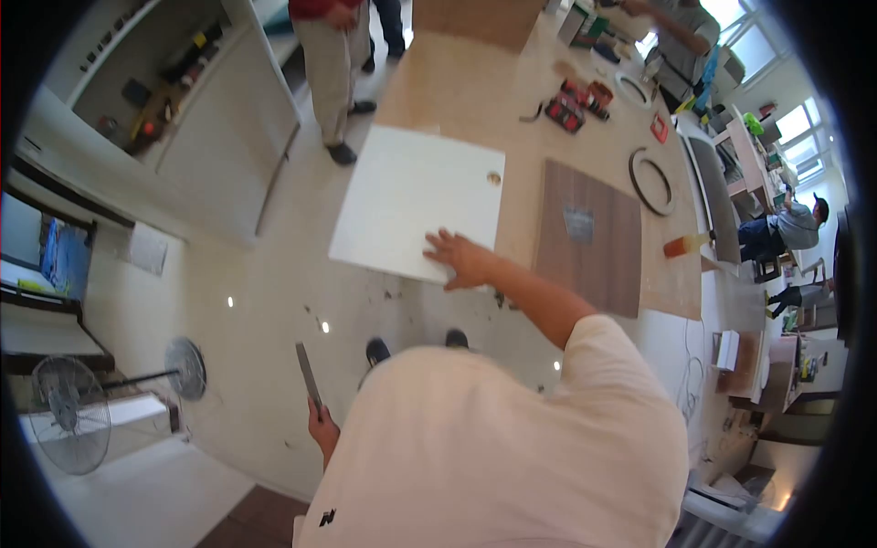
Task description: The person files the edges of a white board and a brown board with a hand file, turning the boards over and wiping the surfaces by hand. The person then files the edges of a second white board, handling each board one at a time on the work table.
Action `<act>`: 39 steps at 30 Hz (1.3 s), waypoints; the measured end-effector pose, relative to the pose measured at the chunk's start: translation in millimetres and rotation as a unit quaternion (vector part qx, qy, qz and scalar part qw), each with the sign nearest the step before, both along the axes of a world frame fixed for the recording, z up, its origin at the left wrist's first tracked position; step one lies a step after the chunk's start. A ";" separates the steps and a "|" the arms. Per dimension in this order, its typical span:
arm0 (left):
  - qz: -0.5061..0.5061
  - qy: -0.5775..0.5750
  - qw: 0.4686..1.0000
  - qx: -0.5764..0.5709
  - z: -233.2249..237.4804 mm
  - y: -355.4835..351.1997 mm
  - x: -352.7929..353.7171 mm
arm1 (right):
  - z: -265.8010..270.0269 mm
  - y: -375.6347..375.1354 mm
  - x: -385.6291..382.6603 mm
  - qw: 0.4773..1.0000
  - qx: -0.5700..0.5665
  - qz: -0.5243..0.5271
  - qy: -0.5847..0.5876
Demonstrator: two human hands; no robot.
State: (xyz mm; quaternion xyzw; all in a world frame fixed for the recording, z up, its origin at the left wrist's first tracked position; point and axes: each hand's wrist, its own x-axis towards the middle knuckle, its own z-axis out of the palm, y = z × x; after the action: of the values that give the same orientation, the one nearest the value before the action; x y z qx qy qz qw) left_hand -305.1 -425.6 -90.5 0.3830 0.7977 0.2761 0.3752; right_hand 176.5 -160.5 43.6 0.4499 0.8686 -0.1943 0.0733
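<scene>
Now | right hand [468, 261]: smooth white panel [411, 203] | left hand [322, 427]: flat metal strip [308, 374]

The right hand [464, 260] lies flat on the near edge of a big board [411, 196], which rests on the bench [475, 82]. A second board [589, 237] lies just right of it, with a ring [650, 181] behind that. Farther back sit what may be power tools [575, 102]. The left hand [322, 429] holds a flat strip [308, 370] over the floor [274, 301], with a fan [68, 411] farther left.
</scene>
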 end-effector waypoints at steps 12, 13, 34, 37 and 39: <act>-0.032 0.033 0.998 0.051 32.3 78.4 -73.3 | 16.6 9.4 -58.2 1.000 0.004 -0.022 0.003; -0.026 0.025 0.999 0.039 29.9 81.3 -77.3 | 17.0 4.4 -56.9 1.000 0.009 -0.027 0.000; -0.036 0.019 0.997 0.066 10.6 105.5 -84.6 | 53.9 -24.6 18.9 0.987 -0.097 -0.083 -0.100; -0.032 -0.001 0.998 0.057 14.4 108.0 -70.8 | 43.5 -19.8 14.2 0.992 -0.068 -0.090 -0.059; -0.023 -0.014 0.999 0.037 18.3 107.0 -64.5 | 42.6 -7.6 1.9 0.994 -0.056 -0.086 -0.045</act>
State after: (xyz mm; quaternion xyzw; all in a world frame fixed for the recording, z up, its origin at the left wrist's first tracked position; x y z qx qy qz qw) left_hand -369.6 -318.7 -72.2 0.4113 0.7725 0.3019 0.3780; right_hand 178.4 -168.1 86.2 0.5263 0.8103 -0.2278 0.1201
